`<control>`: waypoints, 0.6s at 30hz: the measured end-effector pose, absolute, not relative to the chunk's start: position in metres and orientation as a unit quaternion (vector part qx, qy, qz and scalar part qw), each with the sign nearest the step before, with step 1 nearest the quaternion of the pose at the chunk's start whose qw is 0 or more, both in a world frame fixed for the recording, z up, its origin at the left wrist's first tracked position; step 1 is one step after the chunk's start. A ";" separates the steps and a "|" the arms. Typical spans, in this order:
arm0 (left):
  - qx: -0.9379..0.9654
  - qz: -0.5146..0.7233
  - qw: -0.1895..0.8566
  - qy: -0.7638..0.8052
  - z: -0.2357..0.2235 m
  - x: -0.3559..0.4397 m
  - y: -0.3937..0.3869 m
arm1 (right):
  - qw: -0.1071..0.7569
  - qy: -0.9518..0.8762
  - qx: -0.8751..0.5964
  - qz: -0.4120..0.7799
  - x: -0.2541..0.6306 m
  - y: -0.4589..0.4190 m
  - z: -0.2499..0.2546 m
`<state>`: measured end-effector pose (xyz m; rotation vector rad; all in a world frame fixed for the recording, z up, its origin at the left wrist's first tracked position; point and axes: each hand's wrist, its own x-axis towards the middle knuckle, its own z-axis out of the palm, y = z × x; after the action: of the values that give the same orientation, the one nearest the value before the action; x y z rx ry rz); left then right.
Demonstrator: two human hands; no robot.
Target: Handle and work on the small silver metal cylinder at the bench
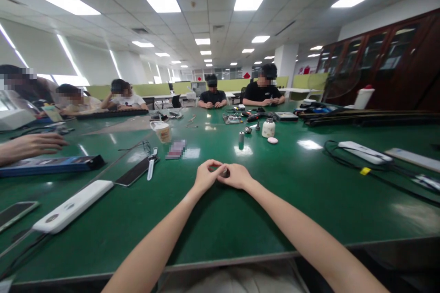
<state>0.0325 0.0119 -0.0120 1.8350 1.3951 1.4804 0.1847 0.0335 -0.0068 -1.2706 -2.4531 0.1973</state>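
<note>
My left hand (207, 175) and my right hand (237, 176) meet over the near middle of the green table, thumbs and fingertips together. Between them shows a sliver of a small pale, rounded piece, mostly covered by the fingers; its kind cannot be made out. Beyond my hands a small silvery cylinder (241, 140) stands upright. To its right is a white patterned jar (268, 128), with a pale pink round lid (272, 140) lying in front of it. Small dark metal parts (248, 130) lie to the left of the jar.
Left of my hands are a phone (176, 149), a white-strapped watch (151, 165), a paper cup (161, 132) and a white power strip (74, 206). Another person's hand (34, 145) reaches in at left. A second strip (365, 152) with black cables lies right. Several people sit around the table.
</note>
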 end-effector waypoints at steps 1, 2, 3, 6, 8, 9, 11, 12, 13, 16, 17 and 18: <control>0.659 0.530 0.172 0.505 -0.009 0.030 0.012 | 0.184 -0.873 -0.445 0.079 0.186 0.034 -0.006; 0.655 0.536 0.144 0.514 -0.006 0.026 0.013 | 0.184 -0.875 -0.440 0.086 0.188 0.034 -0.006; 0.646 0.542 0.120 0.525 -0.004 0.020 0.015 | 0.184 -0.877 -0.435 0.091 0.189 0.035 -0.005; 0.629 0.523 0.043 0.573 -0.008 -0.006 0.024 | 0.186 -0.881 -0.421 0.108 0.192 0.035 -0.005; 0.636 0.464 0.014 0.617 -0.017 -0.025 0.029 | 0.186 -0.882 -0.416 0.117 0.193 0.035 -0.005; 0.635 0.437 0.009 0.637 -0.022 -0.033 0.031 | 0.187 -0.882 -0.415 0.119 0.193 0.035 -0.005; 0.647 0.398 0.002 0.650 -0.031 -0.044 0.034 | 0.188 -0.882 -0.414 0.125 0.194 0.035 -0.006; 0.652 0.385 -0.006 0.653 -0.034 -0.047 0.034 | 0.188 -0.881 -0.414 0.128 0.194 0.035 -0.006; 0.656 0.374 -0.016 0.655 -0.036 -0.047 0.034 | 0.189 -0.880 -0.415 0.130 0.194 0.035 -0.006; 0.658 0.347 -0.043 0.667 -0.037 -0.043 0.033 | 0.189 -0.877 -0.420 0.136 0.194 0.034 -0.007; 0.659 0.340 -0.046 0.669 -0.036 -0.041 0.033 | 0.189 -0.876 -0.422 0.137 0.194 0.034 -0.007; 0.662 0.338 -0.049 0.667 -0.034 -0.039 0.033 | 0.189 -0.875 -0.423 0.139 0.194 0.034 -0.007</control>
<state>-0.0386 0.0326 -0.0343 2.1455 2.1644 1.0978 0.1936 0.0342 -0.0065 -1.1887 -2.4608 0.3921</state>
